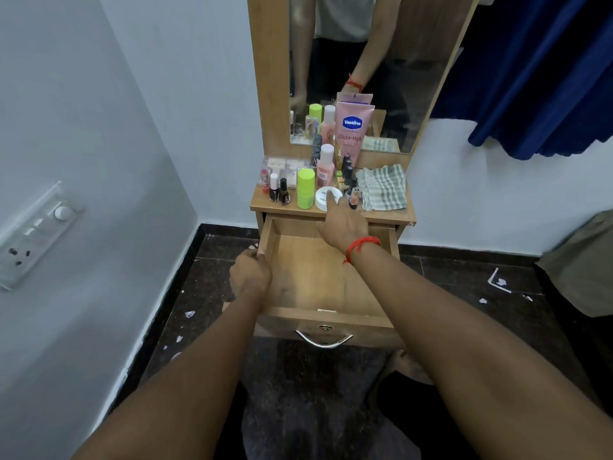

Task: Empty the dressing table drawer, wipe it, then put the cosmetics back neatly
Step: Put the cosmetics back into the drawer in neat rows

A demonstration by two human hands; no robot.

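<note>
The wooden drawer (331, 318) is pulled out and nothing lies inside it. My left hand (250, 275) grips the drawer's left wall. My right hand (343, 224), with a red thread at the wrist, reaches over the drawer to the tabletop, its fingers touching a white round jar (323, 195). The cosmetics stand on the dressing table top (262, 202): a green bottle (306, 189), a pink bottle (325, 166), a pink Vaseline tube (352, 131), dark nail polish bottles (283, 192) and more small bottles (348, 171). A checked cloth (384, 187) lies folded at the right.
A mirror (414, 61) rises behind the cosmetics. A white wall with a switchboard (36, 234) is at the left. A blue curtain (544, 78) hangs at the right. The dark floor (464, 287) carries paper scraps. The drawer handle (323, 340) faces me.
</note>
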